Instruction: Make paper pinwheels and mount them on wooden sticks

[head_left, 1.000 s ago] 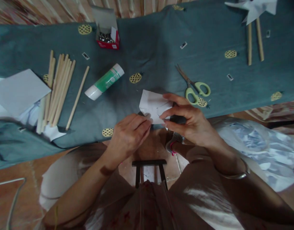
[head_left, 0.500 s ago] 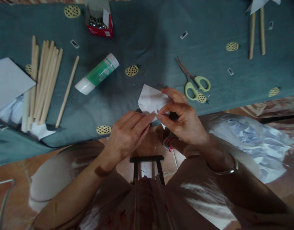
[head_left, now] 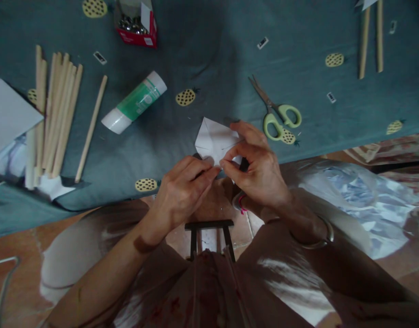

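The fingers of the left hand [head_left: 185,187] and right hand [head_left: 255,166] are drawn in narrow, nearly meeting, pinching the white paper [head_left: 211,134] along its near side, at the front edge of the worktop [head_left: 209,59]. A light, even pinch should suit such thin sheet, the left steadying while the right presses, well clear of the scissors [head_left: 271,109] lying just beyond.

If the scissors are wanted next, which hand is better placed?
Likely the right hand: the scissors lie just beyond it, handles nearest. The left hand is farther off; both hold white paper.
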Demonstrator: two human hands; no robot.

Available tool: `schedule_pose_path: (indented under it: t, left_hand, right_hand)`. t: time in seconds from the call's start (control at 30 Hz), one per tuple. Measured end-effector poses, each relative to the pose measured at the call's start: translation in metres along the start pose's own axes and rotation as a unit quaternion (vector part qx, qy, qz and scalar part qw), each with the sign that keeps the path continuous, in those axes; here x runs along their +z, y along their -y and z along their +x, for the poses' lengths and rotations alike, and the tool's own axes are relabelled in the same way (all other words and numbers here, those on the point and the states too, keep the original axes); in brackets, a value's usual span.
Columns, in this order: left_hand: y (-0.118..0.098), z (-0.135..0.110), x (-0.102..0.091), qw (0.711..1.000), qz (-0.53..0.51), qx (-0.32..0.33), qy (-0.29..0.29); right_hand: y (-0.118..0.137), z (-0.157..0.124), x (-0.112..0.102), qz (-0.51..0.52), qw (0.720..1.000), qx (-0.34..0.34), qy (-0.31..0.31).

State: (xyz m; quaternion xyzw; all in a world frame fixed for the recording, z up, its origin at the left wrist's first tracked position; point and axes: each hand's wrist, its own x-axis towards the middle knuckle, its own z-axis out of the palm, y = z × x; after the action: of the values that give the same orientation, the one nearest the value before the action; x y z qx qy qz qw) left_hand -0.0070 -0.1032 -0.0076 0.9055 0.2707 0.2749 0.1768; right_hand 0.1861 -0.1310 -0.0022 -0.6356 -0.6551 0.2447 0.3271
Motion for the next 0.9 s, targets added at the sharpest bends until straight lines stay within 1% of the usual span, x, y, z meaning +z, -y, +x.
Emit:
schedule_pose_path:
  t: [0.3, 0.5, 0.7, 0.9]
  left_hand:
    - [0.0003, -0.0005, 0.0012, 1.000, 0.008, -0.001, -0.002]
    - [0.0003, 0.0006, 0.0012, 1.000, 0.009, -0.019, 0.000]
    - [-0.0005, 0.0007, 0.0012, 1.000, 0.010, -0.020, 0.005]
    - [-0.0001, 0.0002, 0.0016, 0.999, -0.017, -0.030, 0.009]
  right_hand:
    - [-0.0004, 0.0004, -0.0003, 0.005, 1.000, -0.001, 0.006]
    - [-0.0004, 0.0003, -0.0009, -0.005, 1.000, -0.001, 0.005]
    - [0.0000, 0.0000, -0.0007, 0.018, 1.000, 0.004, 0.006]
    - [0.0004, -0.0007, -0.0001, 0.018, 1.000, 0.007, 0.008]
